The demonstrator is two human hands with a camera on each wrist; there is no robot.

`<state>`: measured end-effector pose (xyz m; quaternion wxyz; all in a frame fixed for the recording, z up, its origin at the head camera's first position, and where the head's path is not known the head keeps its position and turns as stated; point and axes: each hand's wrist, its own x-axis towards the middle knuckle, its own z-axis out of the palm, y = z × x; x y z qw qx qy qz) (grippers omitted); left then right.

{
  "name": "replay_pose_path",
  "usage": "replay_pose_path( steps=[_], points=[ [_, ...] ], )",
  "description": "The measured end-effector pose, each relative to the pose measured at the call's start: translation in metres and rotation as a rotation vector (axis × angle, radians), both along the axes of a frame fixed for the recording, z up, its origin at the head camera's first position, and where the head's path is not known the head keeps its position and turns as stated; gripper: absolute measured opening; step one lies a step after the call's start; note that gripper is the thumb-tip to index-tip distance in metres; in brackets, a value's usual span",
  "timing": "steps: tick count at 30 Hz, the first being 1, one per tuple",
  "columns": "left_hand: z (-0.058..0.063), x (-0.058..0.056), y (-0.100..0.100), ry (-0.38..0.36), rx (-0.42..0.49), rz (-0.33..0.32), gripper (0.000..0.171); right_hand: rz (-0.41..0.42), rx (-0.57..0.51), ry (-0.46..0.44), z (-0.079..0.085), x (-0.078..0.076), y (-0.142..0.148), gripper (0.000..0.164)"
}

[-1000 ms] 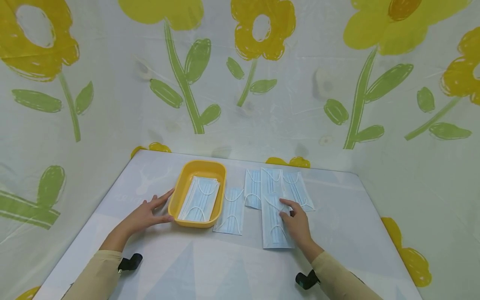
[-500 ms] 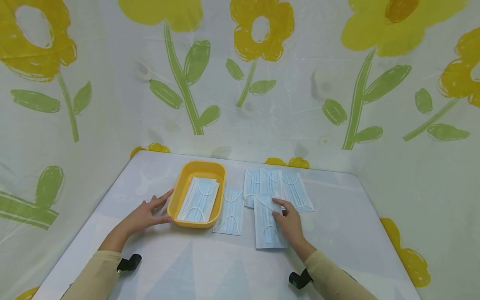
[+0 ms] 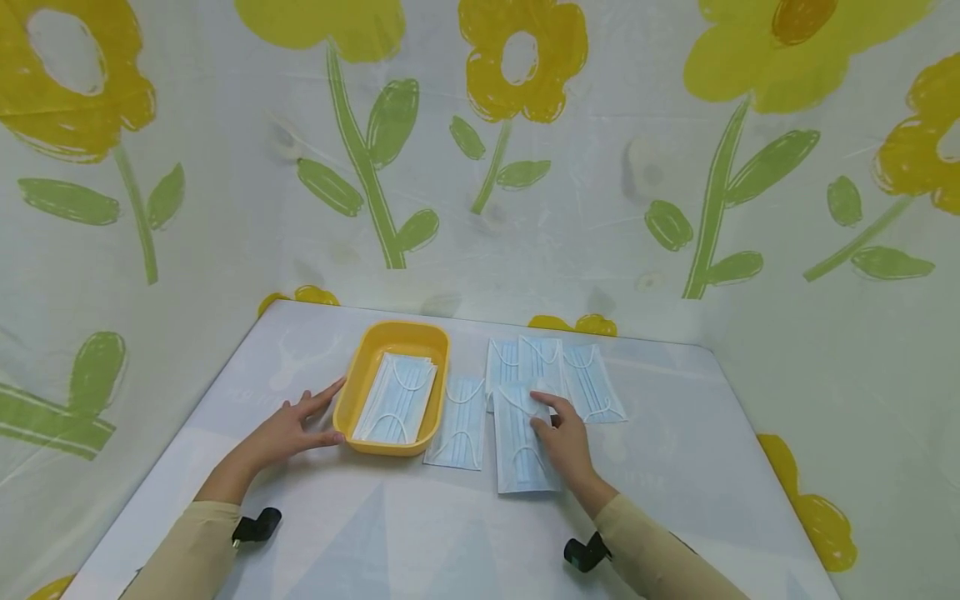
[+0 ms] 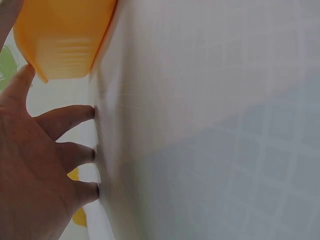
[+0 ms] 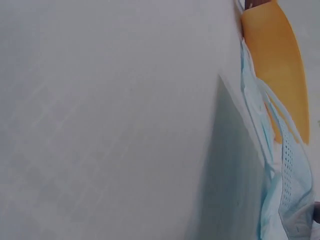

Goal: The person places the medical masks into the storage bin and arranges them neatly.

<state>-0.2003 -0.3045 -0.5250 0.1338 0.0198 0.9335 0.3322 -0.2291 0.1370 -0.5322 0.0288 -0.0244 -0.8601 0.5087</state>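
Observation:
A yellow plastic tray (image 3: 405, 332) holds a stack of light-blue face masks (image 3: 397, 400). My left hand (image 3: 296, 429) is spread at its left side, with the index finger and thumb touching the rim; in the left wrist view the other fingertips (image 4: 89, 112) rest on the table. My right hand (image 3: 566, 442) pinches the upper right part of a face mask (image 3: 517, 454) between thumb and index finger. In the right wrist view this mask (image 5: 295, 200) stands up off the table, and most of the hand is out of frame.
One face mask (image 3: 459, 429) lies flat along the tray's right side. Behind the pinched mask lie a left mask (image 3: 501, 357), a middle mask (image 3: 542, 357) and a right mask (image 3: 594, 383), partly overlapping. Flower-printed cloth (image 3: 585, 217) walls the table at the back and sides.
My right hand has drawn the pinched mask to the left, toward the tray, over the front of the masks behind. The left hand and the tray have stayed in place.

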Motion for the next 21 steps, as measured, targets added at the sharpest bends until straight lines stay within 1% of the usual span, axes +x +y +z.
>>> replay_pose_path(
  steps=[3,6,13,21],
  points=[
    [0.000,0.000,-0.001,-0.003,0.000,0.000,0.103,0.011,-0.014,0.013,0.002,-0.001,-0.005,0.042],
    [0.000,0.000,-0.001,-0.004,0.001,-0.001,0.103,0.014,-0.020,0.006,0.003,-0.001,-0.008,0.043],
    [-0.001,-0.001,-0.001,-0.007,-0.005,-0.001,0.104,0.012,-0.014,0.006,0.005,0.000,-0.014,0.042],
    [0.000,0.000,-0.002,0.000,0.010,-0.002,0.103,0.019,-0.020,0.015,0.005,-0.001,-0.022,0.042]
  ],
)
